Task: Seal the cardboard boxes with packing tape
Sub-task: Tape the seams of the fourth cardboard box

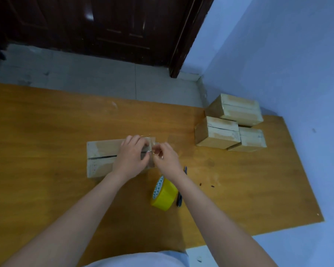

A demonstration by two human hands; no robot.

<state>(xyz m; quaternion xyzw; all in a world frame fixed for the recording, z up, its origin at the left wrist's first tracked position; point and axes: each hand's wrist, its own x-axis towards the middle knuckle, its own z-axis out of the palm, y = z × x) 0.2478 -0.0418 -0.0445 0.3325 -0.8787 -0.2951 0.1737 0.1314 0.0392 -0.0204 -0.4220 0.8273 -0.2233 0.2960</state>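
A flat cardboard box (101,158) lies on the wooden table with a dark open seam along its top. My left hand (132,156) rests on the box's right end, fingers curled over a piece of clear tape (150,140) there. My right hand (165,158) pinches the tape's edge just right of the left hand. A yellow roll of packing tape (164,193) stands on edge near me, below the hands.
Three taped cardboard boxes (217,134) are stacked at the table's far right by the blue wall. A dark pen-like cutter (179,199) lies right of the roll. The table (46,132) ends at a grey floor and a dark door beyond.
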